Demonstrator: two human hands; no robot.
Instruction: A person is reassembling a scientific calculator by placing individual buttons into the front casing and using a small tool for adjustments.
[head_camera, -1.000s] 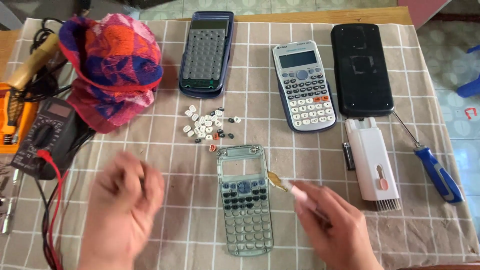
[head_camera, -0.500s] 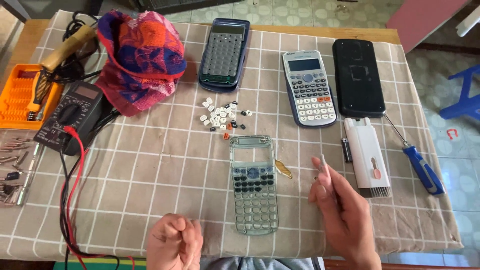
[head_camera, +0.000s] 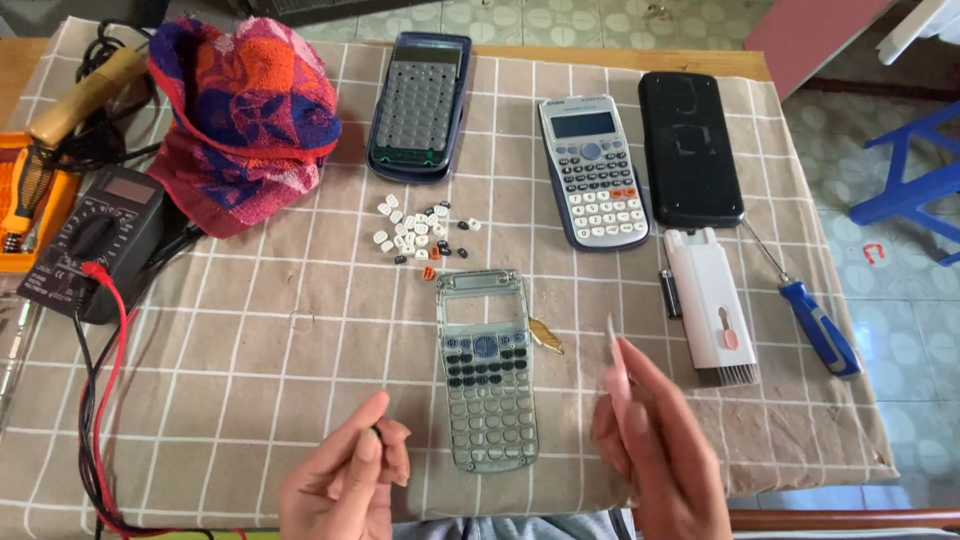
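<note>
Your left hand (head_camera: 345, 480) has come up from the near table edge since half a second ago and now sits just left of the clear grey calculator front shell (head_camera: 487, 368), thumb and forefinger pinched on a tiny dark key (head_camera: 375, 432). Your right hand (head_camera: 655, 450) has stayed right of the shell, fingers closed around thin pale tweezers (head_camera: 617, 365) that point up and away. The shell lies flat on the checked beige cloth (head_camera: 250, 330), in the same spot. The loose pile of small white and black keys (head_camera: 420, 235) sits beyond it, well apart. Bare cloth lies open left of your left hand; the white cleaning brush tool (head_camera: 715, 310) lies close beyond your right hand.
</note>
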